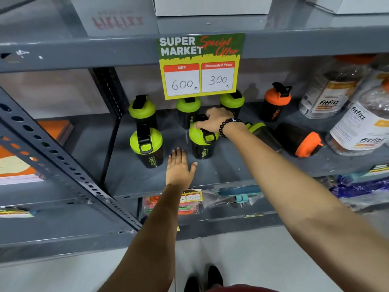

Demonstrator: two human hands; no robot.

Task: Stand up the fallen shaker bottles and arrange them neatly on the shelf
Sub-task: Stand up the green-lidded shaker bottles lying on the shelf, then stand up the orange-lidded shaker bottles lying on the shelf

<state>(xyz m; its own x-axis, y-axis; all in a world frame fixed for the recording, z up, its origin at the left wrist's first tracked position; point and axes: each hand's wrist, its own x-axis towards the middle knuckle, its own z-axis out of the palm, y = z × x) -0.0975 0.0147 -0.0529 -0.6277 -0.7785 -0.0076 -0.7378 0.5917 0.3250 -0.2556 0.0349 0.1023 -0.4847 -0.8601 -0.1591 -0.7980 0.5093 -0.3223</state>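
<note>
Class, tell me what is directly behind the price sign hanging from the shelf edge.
Two green-lidded shakers stand behind the price sign; its lower edge covers their lid tops.

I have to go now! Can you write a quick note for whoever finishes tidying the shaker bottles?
Right hand: on the lid of the front-middle green shaker, upright.
Left hand: open, flat on the shelf, holding nothing.
Done: five green shakers and one orange shaker stand upright.
Left: stand up the fallen green shaker and fallen orange shaker, then line up the rows.

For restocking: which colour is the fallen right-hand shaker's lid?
Orange lid, black body; head view.
</note>
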